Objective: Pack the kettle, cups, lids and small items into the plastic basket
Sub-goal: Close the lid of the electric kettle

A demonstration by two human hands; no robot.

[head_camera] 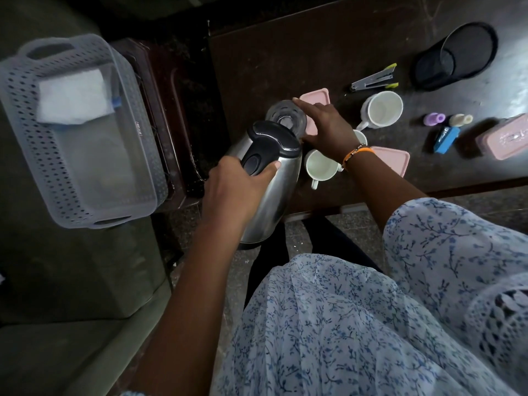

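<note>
My left hand (233, 184) grips the black handle of the steel kettle (274, 195), lifted and tilted at the table's front left corner. My right hand (325, 127) holds a clear glass (285, 117) just behind the kettle's lid, fingers curved around its rim. White cups stand close by: one (320, 167) under my right wrist, another (381, 111) further right, a third (360, 137) mostly hidden. Pink lids lie flat at the glass (317, 95) and by my wrist (393, 160). The translucent plastic basket (28, 138) sits to the left, holding a white folded cloth (74, 95).
On the dark table lie a stapler (377, 80), a tipped black mesh holder (454, 55), a purple item (434, 118), a small cream bottle (460, 120), a blue box (445, 138) and a pink lidded container (505, 138). A dark wooden stand (177, 110) separates basket and table.
</note>
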